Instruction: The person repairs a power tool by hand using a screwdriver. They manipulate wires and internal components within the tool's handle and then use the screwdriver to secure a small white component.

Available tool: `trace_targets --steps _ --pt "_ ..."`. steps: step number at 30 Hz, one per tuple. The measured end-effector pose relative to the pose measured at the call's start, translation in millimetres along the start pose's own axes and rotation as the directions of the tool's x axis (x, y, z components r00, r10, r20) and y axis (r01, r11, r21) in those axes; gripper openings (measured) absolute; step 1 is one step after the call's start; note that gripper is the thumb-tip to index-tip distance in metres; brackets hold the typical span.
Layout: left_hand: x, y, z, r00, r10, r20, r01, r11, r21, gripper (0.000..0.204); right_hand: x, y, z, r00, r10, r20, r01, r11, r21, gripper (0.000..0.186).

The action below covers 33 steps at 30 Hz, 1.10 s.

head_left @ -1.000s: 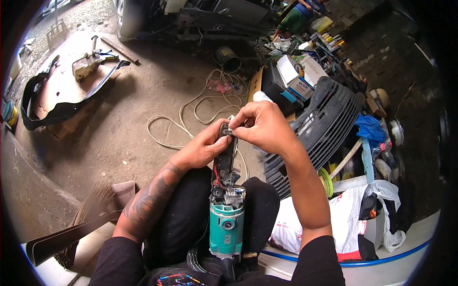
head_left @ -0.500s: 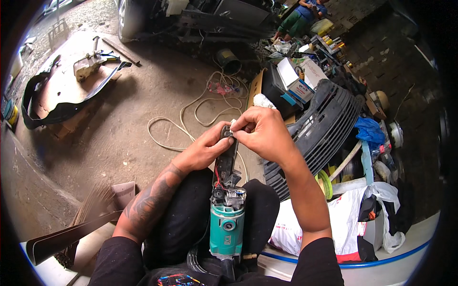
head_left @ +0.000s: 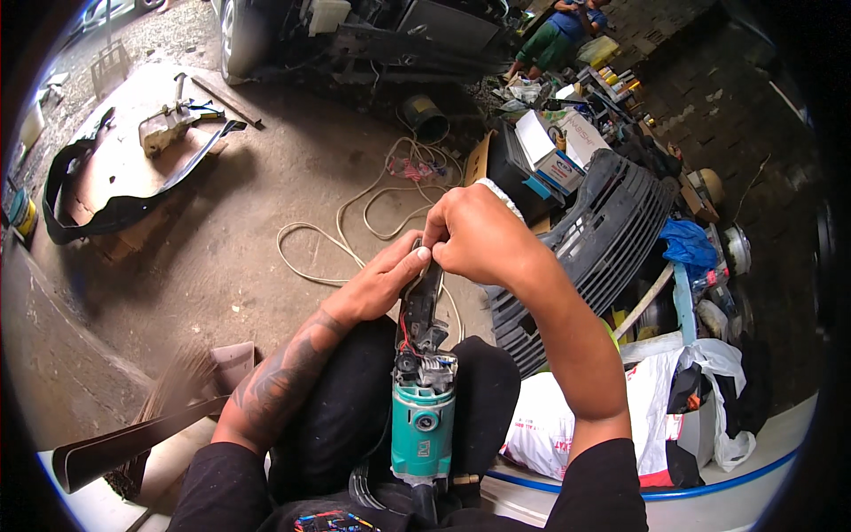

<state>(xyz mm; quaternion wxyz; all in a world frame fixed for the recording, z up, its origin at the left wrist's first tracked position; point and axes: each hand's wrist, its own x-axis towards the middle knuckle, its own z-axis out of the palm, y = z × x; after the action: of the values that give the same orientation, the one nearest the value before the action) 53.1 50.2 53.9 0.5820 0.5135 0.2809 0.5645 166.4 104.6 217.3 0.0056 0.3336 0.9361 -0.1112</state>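
A teal power tool [head_left: 423, 436], possibly a grinder, rests upright between my knees with its long black handle pointing away from me. The handle's cover is off, baring red and black wires [head_left: 406, 330] and metal parts above the teal housing. My left hand [head_left: 383, 277] wraps round the handle near its far end, thumb on top. Bent over that same end, my right hand [head_left: 470, 229] has thumb and fingers pinched together; what lies between them is hidden. Behind the right hand's knuckles shows a bit of white cloth [head_left: 499, 195].
A pale cord [head_left: 341, 232] lies looped on the concrete floor ahead. On the right are a black grille [head_left: 589, 244], open boxes [head_left: 550, 155] and a white sack [head_left: 567, 417]. A black curved trim piece [head_left: 66, 208] lies left. Another person [head_left: 563, 31] is far back.
My right hand has rolled over, knuckles up, its elbow swinging outward, and its fingertips now point down onto the handle's end. My left thumb has shifted up slightly. The tool stays put.
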Motion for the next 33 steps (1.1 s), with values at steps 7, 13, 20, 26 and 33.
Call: trace_targets --steps 7,13,20,26,33 --pt "-1 5 2 0.994 0.106 -0.024 -0.099 0.971 0.219 0.036 -4 15 1 0.996 -0.082 -0.026 0.085 0.988 0.132 0.014" --pt "-3 11 3 0.999 -0.018 -0.043 0.023 0.993 0.117 0.034 -26 24 -16 0.988 0.082 -0.132 -0.013 0.890 0.456 0.009" --pt "-1 3 7 0.996 -0.039 -0.078 0.045 0.996 0.074 0.032 -37 31 7 0.943 -0.101 -0.316 0.195 0.940 0.281 0.017" --pt "-3 5 6 0.995 -0.037 -0.095 0.045 0.995 0.086 0.031 -42 15 1 0.978 0.007 -0.207 0.072 0.926 0.372 0.013" --pt "-3 9 8 0.996 0.014 -0.085 0.000 0.986 0.168 0.028 -37 25 5 0.948 -0.250 -0.196 0.278 0.952 0.128 0.012"
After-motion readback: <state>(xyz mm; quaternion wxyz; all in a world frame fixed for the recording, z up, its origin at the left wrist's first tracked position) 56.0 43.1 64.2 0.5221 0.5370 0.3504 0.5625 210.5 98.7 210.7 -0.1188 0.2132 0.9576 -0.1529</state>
